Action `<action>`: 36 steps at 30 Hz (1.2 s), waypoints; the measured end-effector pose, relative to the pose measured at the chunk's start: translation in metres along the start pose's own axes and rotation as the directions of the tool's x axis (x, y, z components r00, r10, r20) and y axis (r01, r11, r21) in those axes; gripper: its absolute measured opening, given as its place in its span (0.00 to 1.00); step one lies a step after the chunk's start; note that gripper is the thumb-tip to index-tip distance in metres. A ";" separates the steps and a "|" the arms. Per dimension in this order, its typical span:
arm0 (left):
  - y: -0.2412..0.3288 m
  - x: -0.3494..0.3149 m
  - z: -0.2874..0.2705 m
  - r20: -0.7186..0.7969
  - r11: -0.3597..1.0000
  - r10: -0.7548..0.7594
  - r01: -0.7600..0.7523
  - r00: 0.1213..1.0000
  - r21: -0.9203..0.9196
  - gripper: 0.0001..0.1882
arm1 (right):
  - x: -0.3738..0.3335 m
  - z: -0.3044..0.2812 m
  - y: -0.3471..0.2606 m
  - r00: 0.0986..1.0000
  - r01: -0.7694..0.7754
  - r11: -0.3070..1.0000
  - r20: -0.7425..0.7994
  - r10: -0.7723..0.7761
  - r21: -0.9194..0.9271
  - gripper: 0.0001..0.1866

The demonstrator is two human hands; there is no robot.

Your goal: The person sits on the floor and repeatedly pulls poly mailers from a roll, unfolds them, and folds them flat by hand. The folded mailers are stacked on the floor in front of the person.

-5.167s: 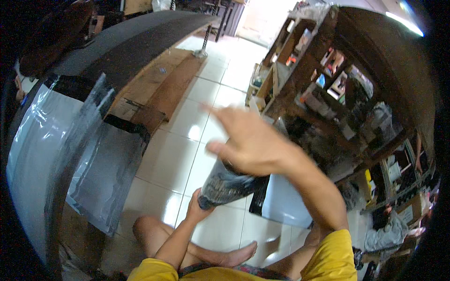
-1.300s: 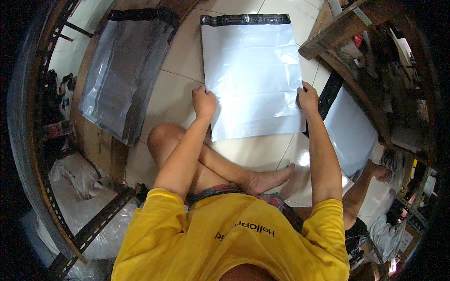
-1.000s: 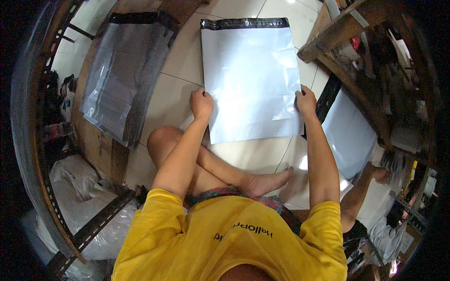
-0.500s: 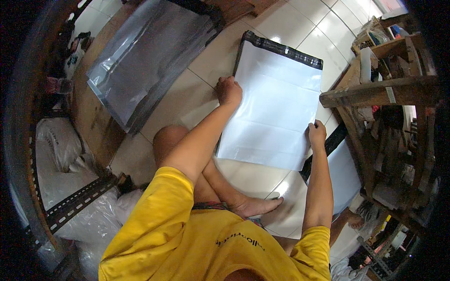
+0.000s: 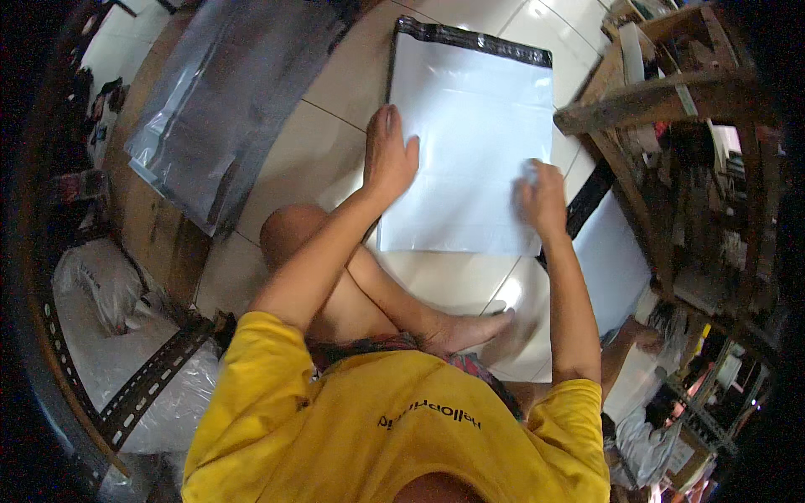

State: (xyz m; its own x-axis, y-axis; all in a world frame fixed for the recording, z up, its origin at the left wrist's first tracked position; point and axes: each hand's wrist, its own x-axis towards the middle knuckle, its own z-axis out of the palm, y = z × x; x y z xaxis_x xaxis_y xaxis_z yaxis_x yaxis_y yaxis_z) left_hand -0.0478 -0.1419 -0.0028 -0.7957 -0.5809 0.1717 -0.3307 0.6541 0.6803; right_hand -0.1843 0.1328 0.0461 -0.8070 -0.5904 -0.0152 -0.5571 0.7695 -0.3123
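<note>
A white plastic mailer bag (image 5: pixel 470 151) with a crinkled black strip along its far edge lies flat on the tiled floor in front of me. My left hand (image 5: pixel 390 159) rests at the bag's left edge, open, its fingers stretched out and the thumb apart over the white surface. Over the right side of the bag is my right hand (image 5: pixel 543 197). Motion smears its fingers, so whether they grip anything cannot be told.
A stack of clear and grey plastic bags (image 5: pixel 239 101) lies on a brown board (image 5: pixel 163 243) at left. Another white bag (image 5: pixel 616 243) lies at right, beside a wooden frame (image 5: pixel 662 105). Filled plastic sacks (image 5: pixel 101 302) stand behind a slotted metal bar (image 5: pixel 155 373).
My left hand has uncurled from the bag's left edge and its fingers now extend. My right hand has moved inward from the right edge, over the bag. The whole view has shifted slightly.
</note>
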 end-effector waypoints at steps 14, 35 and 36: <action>0.009 -0.076 -0.011 0.775 0.504 0.605 -0.842 0.185 -0.192 0.43 | -0.047 0.035 -0.018 0.989 0.110 0.988 0.105 -0.099 -0.107 0.28; 0.011 -0.067 -0.006 0.806 0.557 0.564 -0.804 0.180 -0.210 0.40 | -0.070 0.066 -0.008 0.982 0.024 0.991 0.187 0.000 -0.131 0.44; 0.010 -0.067 -0.005 0.810 0.566 0.557 -0.797 0.183 -0.209 0.40 | -0.070 0.065 -0.002 0.992 0.021 0.992 0.128 -0.005 -0.122 0.44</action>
State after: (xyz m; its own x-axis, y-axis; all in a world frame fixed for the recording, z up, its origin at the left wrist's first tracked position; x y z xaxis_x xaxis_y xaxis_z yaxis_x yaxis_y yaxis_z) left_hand 0.0049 -0.0987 -0.0045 -0.7407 0.6507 -0.1673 0.5532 0.7320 0.3977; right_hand -0.1136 0.1568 -0.0141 -0.7726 -0.6204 -0.1349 -0.5932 0.7811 -0.1948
